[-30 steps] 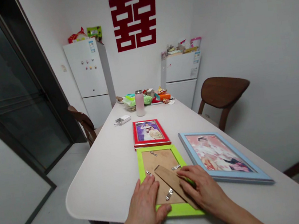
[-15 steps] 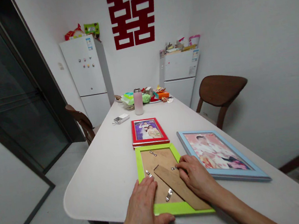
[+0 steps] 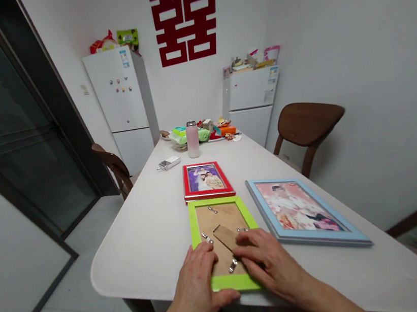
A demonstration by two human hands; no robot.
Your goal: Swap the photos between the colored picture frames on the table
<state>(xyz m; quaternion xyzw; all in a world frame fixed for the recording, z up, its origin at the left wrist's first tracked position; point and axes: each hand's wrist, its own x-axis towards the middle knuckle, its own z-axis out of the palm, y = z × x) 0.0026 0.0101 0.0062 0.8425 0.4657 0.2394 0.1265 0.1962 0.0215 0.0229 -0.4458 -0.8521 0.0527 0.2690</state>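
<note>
A green picture frame (image 3: 195,224) lies face down at the table's near edge, its brown backing board (image 3: 220,218) upward. Metal turn clips sit around the board, and a brown stand leg (image 3: 224,235) slants across it. My left hand (image 3: 196,280) grips the near left corner, fingers over the left rim and thumb along the near rim. Over the stand leg, my right hand (image 3: 272,265) has its fingers bent and together, tips beside the near metal clip (image 3: 232,265). Whether they pinch anything is hidden. The hand covers the frame's near right part.
Beyond the green frame lies a red photo frame (image 3: 227,178); a larger blue photo frame (image 3: 280,232) is to the right. Farther back are a small silver device (image 3: 169,163), a pink bottle (image 3: 192,140) and several packages (image 3: 178,136). Wooden chairs (image 3: 309,122) flank the white table (image 3: 142,236).
My right hand has moved from the right-hand clip towards me, to the near clip and the stand leg. My left hand stays on the frame's corner. The view has shifted slightly.
</note>
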